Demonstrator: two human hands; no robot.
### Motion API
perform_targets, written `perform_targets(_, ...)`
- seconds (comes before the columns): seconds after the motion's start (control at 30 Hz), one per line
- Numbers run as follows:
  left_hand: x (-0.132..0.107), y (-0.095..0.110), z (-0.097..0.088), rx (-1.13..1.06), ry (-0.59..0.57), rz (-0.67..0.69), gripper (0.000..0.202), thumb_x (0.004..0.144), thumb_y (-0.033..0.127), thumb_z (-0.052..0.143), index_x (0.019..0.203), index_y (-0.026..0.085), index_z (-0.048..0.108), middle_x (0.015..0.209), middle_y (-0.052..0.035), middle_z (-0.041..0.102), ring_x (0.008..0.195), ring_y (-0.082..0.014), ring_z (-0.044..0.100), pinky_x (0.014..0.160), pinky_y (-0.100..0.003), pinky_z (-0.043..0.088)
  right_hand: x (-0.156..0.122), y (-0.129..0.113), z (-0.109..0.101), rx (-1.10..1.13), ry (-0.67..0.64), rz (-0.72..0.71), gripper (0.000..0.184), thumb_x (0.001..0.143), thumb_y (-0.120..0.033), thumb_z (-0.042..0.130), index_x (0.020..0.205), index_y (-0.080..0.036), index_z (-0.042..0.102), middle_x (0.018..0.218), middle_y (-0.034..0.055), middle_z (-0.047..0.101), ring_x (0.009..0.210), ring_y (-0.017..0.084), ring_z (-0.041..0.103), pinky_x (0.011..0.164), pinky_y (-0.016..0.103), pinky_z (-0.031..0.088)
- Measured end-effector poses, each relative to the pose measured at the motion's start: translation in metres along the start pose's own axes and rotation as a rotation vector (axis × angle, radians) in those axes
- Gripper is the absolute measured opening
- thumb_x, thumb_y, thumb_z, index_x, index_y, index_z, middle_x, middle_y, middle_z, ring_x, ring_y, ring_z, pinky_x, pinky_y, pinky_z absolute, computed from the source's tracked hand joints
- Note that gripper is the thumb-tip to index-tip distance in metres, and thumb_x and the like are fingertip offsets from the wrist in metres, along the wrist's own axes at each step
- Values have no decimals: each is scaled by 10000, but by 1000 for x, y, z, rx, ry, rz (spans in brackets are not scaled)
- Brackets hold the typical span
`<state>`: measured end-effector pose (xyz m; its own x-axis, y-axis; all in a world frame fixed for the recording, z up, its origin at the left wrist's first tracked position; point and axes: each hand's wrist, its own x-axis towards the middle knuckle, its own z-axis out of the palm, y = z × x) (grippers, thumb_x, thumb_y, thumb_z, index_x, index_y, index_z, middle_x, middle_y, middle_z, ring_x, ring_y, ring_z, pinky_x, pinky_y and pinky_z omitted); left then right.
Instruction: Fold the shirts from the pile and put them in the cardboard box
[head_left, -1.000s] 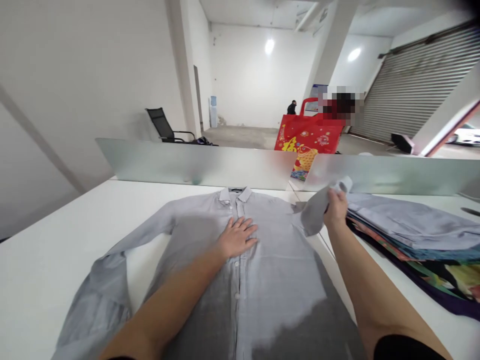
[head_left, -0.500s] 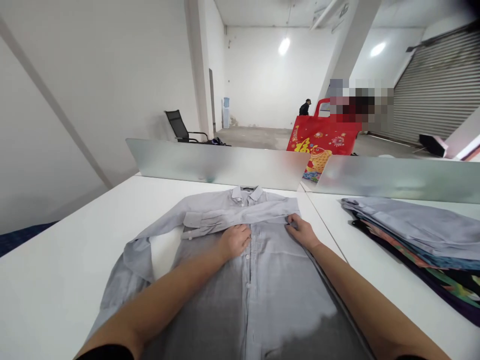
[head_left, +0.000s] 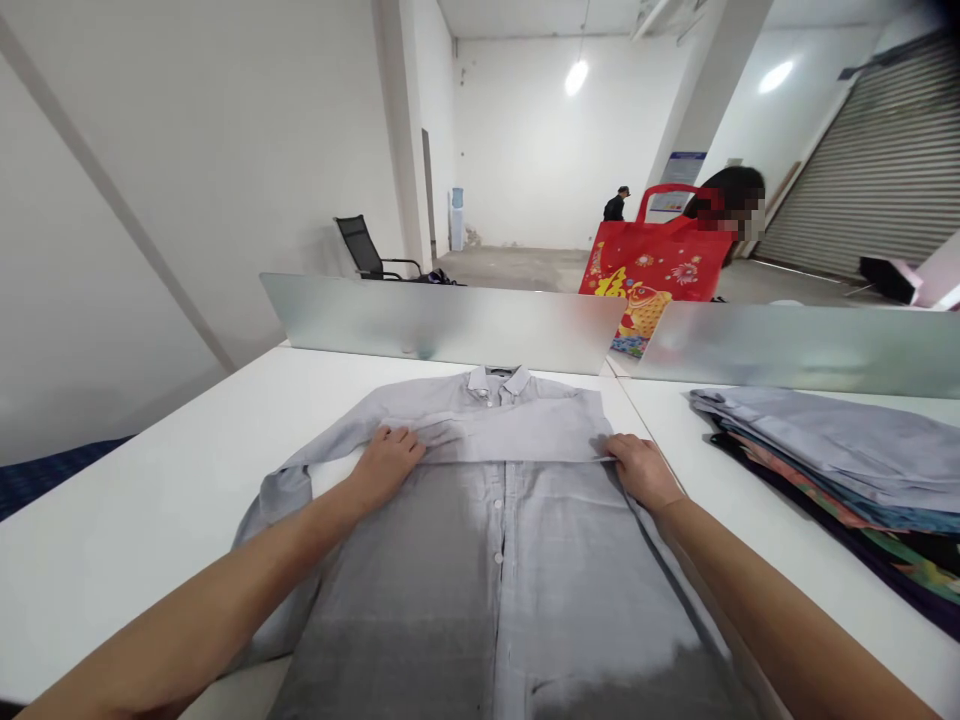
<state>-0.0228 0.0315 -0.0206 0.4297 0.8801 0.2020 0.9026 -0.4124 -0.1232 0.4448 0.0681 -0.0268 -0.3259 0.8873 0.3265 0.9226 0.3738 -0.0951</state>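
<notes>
A grey button-up shirt lies front up, its collar at the far end. One sleeve is folded straight across the chest; the other sleeve lies bent out to the left. My left hand is closed over the cuff end of the folded sleeve at the shirt's left side, its thumb hidden. At the opposite side, my right hand pinches the sleeve's lower edge by the fold.
A pile of folded clothes lies on the white table at right. Frosted dividers line the back edge. Behind them are a red bag, a person with dark hair, another person farther off and a black chair.
My left hand has moved left from the shirt's middle to the cuff end. The folded sleeve now lies flatter and wider. My right hand has shifted slightly right in view.
</notes>
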Motion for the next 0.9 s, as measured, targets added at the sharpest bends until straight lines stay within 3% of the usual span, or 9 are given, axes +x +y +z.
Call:
perform_targets(0.1, -1, -14, 3, -104, -177, 8, 521, 784, 65, 473, 1249, 263, 600, 1413, -80, 533, 1367, -288, 396, 1124, -523, 262, 6, 17, -11, 343, -162, 199, 244, 660, -93, 480, 787, -211, 652, 875, 27, 694, 864, 190, 624, 782, 287, 456)
perform_targets(0.17, 4, -21, 3, -167, -228, -43, 522, 786, 117, 510, 1277, 276, 587, 1479, -63, 471, 1381, -292, 381, 1102, -489, 327, 16, 27, -15, 481, -152, 426, 201, 715, -203, 520, 847, -203, 672, 831, 32, 700, 803, 193, 638, 716, 287, 471)
perform_targets(0.27, 18, -19, 4, -226, -154, -161, 406, 913, 237, 434, 1292, 237, 580, 1484, -111, 453, 1383, -308, 375, 1090, -510, 345, 38, 27, -12, 314, -51, 666, 348, 792, -488, 537, 866, -185, 690, 848, 85, 706, 810, 237, 650, 688, 327, 478)
perform_targets(0.37, 29, 0, 10, -279, -168, -216, 448, 977, 378, 361, 1389, 259, 489, 1527, -116, 393, 1412, -345, 320, 1086, -631, 285, 57, 11, 1, 45, -61, 688, 515, 787, -646, 508, 895, -177, 692, 964, 152, 708, 921, 307, 656, 764, 405, 484)
perform_targets(0.47, 37, 16, 22, -272, -186, -221, 498, 983, 470, 324, 1448, 311, 405, 1577, -77, 311, 1448, -360, 239, 1069, -724, 193, 67, -2, 18, -106, -76, 645, 411, 875, -476, 445, 1002, -157, 672, 1031, 194, 695, 982, 332, 658, 855, 493, 457)
perform_targets(0.63, 47, 18, 34, -241, -108, -197, 556, 983, 532, 281, 1471, 285, 379, 1587, -92, 286, 1461, -333, 216, 1118, -683, 120, 67, 2, 33, -159, -14, 817, 390, 849, -222, 398, 1137, -111, 636, 1023, 250, 671, 978, 362, 666, 803, 495, 466)
perform_targets(0.7, 49, 16, 35, -255, -82, -181, 579, 976, 554, 284, 1472, 272, 381, 1588, -96, 282, 1464, -334, 207, 1130, -668, 110, 66, -1, 35, -219, 96, 772, 423, 861, -217, 365, 1179, -121, 627, 1088, 269, 644, 1049, 390, 629, 822, 544, 443)
perform_targets(0.77, 50, 15, 34, -311, -57, -176, 591, 957, 575, 335, 1456, 265, 404, 1587, -95, 282, 1466, -334, 198, 1141, -655, 94, 66, -10, 38, -245, 184, 587, 439, 901, -286, 337, 1226, -166, 606, 1194, 255, 608, 1142, 394, 570, 887, 605, 394)
perform_targets(0.9, 40, 15, 25, -698, 77, -255, 509, 820, 477, 641, 1273, 255, 578, 1502, -59, 443, 1423, -276, 317, 1198, -515, 114, 63, -39, 45, -124, -32, 175, 457, 930, -449, 302, 1267, -278, 559, 1386, 145, 526, 1268, 360, 473, 931, 701, 340)
